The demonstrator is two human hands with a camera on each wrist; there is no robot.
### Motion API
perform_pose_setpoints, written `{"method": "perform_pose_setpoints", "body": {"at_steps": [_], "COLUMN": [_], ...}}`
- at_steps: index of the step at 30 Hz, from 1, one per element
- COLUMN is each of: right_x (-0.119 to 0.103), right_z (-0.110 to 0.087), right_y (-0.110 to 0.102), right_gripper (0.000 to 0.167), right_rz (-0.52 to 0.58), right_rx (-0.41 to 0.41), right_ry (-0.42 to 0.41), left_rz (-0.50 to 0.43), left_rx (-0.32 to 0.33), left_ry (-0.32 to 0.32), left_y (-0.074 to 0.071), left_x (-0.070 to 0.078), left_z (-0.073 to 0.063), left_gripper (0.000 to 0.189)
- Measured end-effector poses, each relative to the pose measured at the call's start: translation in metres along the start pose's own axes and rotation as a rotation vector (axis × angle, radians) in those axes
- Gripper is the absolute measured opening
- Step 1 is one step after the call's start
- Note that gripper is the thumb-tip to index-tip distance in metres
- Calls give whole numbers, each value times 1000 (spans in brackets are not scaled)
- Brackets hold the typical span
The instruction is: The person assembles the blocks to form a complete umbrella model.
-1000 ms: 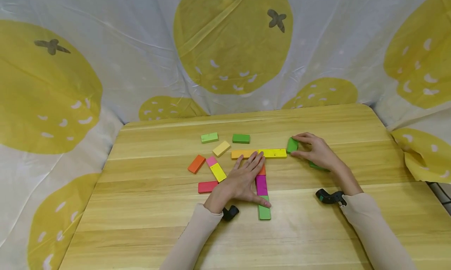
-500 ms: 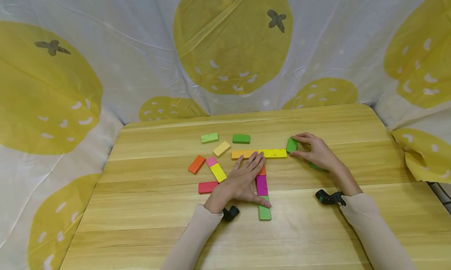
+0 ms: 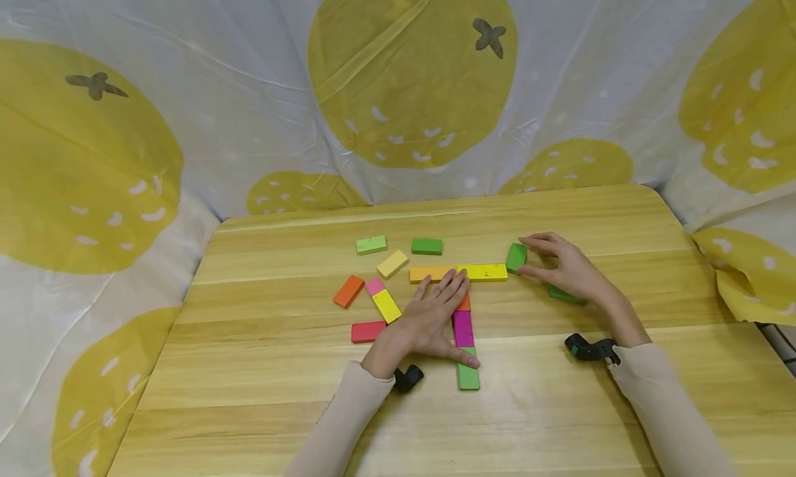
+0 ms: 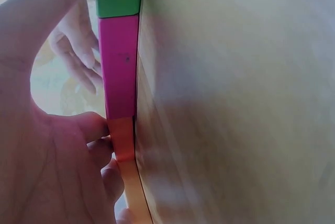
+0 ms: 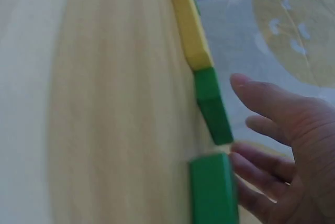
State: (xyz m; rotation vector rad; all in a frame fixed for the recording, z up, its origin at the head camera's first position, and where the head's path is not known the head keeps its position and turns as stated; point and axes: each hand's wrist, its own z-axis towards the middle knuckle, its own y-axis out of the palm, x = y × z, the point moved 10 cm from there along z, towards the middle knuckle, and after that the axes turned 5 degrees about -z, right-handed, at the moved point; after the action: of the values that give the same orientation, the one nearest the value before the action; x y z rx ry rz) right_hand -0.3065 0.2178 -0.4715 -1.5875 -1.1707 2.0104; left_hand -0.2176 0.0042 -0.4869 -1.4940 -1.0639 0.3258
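Note:
My left hand (image 3: 423, 325) lies spread over a column of blocks. Its thumb is on the light green block (image 3: 468, 378), its fingertips over the red-orange block (image 3: 465, 303); a magenta block (image 4: 119, 67) sits between these two. Across the column's top run an orange block (image 3: 425, 274) and a yellow block (image 3: 485, 273). A green block (image 3: 517, 258) stands angled at the yellow block's right end. Beside it is my right hand (image 3: 566, 266), thumb and fingers apart; the right wrist view shows a gap between thumb and green block (image 5: 213, 103).
Another green block (image 3: 566, 295) lies under the right hand. Left of the column are loose red (image 3: 368, 332), orange (image 3: 348, 292), yellow (image 3: 387, 305), pink (image 3: 374, 286), cream (image 3: 392, 264), light green (image 3: 371, 245) and dark green (image 3: 427, 246) blocks. A patterned cloth (image 3: 261, 117) hangs behind the table.
My right hand has let go of the angled green block and drawn slightly to the right. The left hand and the other blocks keep their places.

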Motion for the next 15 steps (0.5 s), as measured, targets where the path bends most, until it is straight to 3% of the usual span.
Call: {"method": "perform_pose_setpoints", "body": {"at_steps": [6, 11, 15], "right_x": [7, 10, 11], "right_z": [-17, -31, -38], "right_y": [-16, -20, -22], "right_gripper": [54, 57, 58], "right_rz": [26, 137, 163], "right_rx": [-139, -287, -338], "right_ry": [-23, -78, -134], "left_rz": [-6, -10, -12], "left_rx": [1, 5, -2], "left_ry": [7, 8, 6], "left_y": [1, -1, 0], "left_x": [0, 0, -1], "left_z": [1, 0, 0], "left_gripper": [137, 137, 136]}}
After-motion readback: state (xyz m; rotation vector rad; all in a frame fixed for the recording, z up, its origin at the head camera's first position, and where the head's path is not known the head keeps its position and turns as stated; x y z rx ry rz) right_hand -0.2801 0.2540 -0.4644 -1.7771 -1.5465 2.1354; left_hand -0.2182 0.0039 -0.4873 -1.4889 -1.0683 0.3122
